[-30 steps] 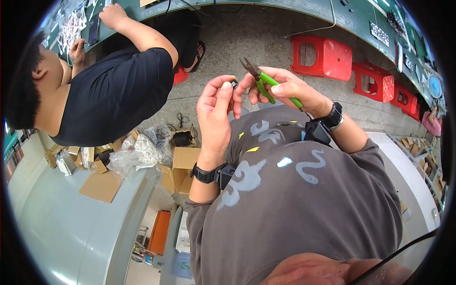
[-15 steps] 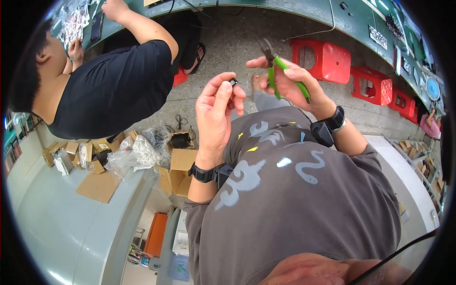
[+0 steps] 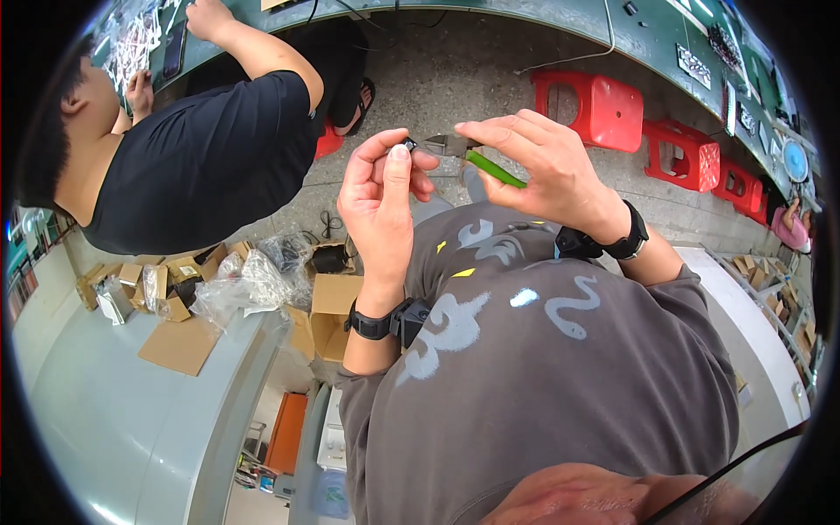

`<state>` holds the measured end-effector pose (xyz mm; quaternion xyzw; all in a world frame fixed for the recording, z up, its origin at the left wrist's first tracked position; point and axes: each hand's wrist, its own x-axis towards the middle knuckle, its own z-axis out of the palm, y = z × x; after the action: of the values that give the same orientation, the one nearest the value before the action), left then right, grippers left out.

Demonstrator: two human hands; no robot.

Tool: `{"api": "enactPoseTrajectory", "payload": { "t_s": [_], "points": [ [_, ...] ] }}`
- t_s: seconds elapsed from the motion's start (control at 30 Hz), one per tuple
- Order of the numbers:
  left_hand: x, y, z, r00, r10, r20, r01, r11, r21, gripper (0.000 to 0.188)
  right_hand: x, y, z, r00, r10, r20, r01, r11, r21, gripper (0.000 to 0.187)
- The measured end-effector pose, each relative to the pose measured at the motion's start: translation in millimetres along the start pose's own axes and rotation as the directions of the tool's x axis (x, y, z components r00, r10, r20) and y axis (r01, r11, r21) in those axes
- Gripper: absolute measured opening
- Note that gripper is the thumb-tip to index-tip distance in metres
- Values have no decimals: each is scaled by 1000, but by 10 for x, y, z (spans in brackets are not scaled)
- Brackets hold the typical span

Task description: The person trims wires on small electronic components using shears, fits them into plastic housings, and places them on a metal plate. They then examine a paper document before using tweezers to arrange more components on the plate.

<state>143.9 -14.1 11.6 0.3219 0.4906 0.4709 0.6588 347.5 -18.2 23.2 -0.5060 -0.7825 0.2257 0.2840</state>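
Between thumb and forefinger, my left hand [image 3: 385,179] pinches a small black piece [image 3: 409,143], too small for me to tell its kind. My right hand [image 3: 542,162] is wrapped round green-handled cutting pliers [image 3: 495,168], whose metal jaws point left at the piece. The jaw tips are close beside my left fingertips; whether they touch the piece I cannot tell. My right fingers and palm hide one of the handles.
At the left a person in a black shirt [image 3: 210,166] sits at a green workbench [image 3: 490,10] that runs across the far side. Red stools [image 3: 604,112] stand along it at the right. Cardboard boxes [image 3: 337,302] and clear plastic bags [image 3: 258,280] lie by a grey table [image 3: 114,411].
My right hand has turned the pliers from upright to pointing left and closed its fingers round them, bringing the jaws to the piece. My left hand has shifted slightly left.
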Motion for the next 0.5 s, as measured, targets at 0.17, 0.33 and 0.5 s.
{"api": "enactPoseTrajectory", "payload": {
  "t_s": [0.17, 0.33, 0.5],
  "points": [
    [-4, -2, 5, 998, 55, -6, -54, 995, 87, 19, 7, -20, 43, 1000, -24, 17, 25, 998, -57, 54],
    [-5, -5, -3, 998, 56, -9, -55, 993, 108, 19, 28, -32, 69, 999, -46, -2, 46, 996, -82, 56],
    [-11, -14, -20, 998, 57, -11, -55, 989, 134, 19, 29, -35, 77, 998, -63, 5, 63, 993, -99, 57]
  ]
}}
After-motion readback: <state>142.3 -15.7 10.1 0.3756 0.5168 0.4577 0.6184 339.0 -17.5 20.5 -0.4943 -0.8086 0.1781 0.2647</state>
